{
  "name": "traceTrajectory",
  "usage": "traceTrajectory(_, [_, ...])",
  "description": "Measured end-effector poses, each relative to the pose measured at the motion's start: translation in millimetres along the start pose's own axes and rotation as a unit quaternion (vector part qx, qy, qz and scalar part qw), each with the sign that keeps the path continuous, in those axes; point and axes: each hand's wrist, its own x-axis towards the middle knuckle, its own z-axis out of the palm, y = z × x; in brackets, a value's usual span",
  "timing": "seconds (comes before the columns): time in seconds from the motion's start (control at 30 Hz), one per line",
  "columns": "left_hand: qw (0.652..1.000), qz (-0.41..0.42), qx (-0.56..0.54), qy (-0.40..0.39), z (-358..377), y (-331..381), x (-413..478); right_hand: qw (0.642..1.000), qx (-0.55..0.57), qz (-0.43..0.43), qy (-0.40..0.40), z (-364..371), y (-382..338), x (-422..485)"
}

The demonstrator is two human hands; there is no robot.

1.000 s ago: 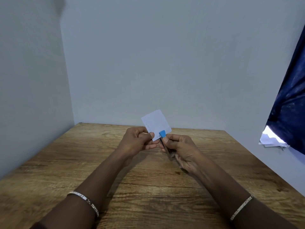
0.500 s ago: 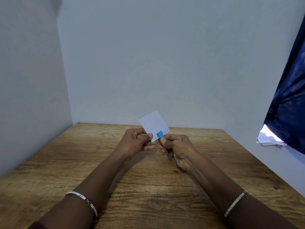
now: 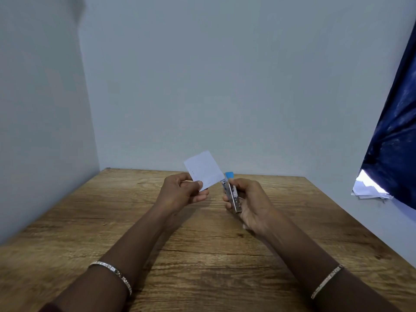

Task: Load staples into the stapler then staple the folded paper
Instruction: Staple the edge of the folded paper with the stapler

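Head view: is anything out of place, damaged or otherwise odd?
Nothing is damaged. The left hand pinches the folded paper, flat and untorn; the right hand grips the stapler. Only loose white sheets jut unevenly from under the blue cloth, far right.

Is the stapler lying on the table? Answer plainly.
No: the right hand grips the stapler above the table, while the left hand pinches the folded paper.

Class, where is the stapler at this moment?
In the head view, the stapler is gripped in the right hand above the table, centre-right, its blue tip just right of the paper that the left hand pinches.
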Motion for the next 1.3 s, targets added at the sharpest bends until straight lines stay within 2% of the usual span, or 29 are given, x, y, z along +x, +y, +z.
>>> traceTrajectory(0.13, [1.000,0.001,-0.018,-0.008,1,1,-2,0.999,-0.011,-0.029,0.020,-2,-1,1])
traceTrajectory(0.43, [0.999,0.000,-0.005,-0.050,2,-3,-5,0.996,-0.063,-0.054,0.012,-5,10,0])
traceTrajectory(0.57, [0.999,-0.006,-0.023,-0.042,3,-2,-6,0.995,-0.075,-0.063,-0.005,-4,10,-1])
traceTrajectory(0.83, [0.998,-0.027,-0.044,-0.043,7,3,-6,0.994,-0.070,-0.083,0.019,-9,7,3])
traceTrajectory(0.93, [0.998,-0.033,-0.051,-0.021,6,4,-4,0.994,-0.066,-0.087,0.026,-10,8,4])
traceTrajectory(1.0, [1.000,-0.014,-0.017,0.009,3,4,-3,0.994,-0.059,-0.091,0.034,-10,6,5])
traceTrajectory(1.07, [0.992,0.074,0.096,0.045,-2,2,-2,0.994,-0.050,-0.093,0.037,-12,4,5])
traceTrajectory(1.13, [0.943,0.197,0.264,0.053,-6,0,-2,0.994,-0.041,-0.089,0.041,-15,2,5])
traceTrajectory(1.2, [0.890,0.264,0.369,0.035,-5,0,-3,0.995,-0.038,-0.088,0.041,-16,1,5])
traceTrajectory(1.23, [0.888,0.269,0.371,0.031,-3,-1,-4,0.994,-0.039,-0.090,0.039,-15,0,5])
traceTrajectory(1.3, [0.937,0.211,0.276,0.039,3,1,-7,0.994,-0.043,-0.094,0.035,-15,1,5])
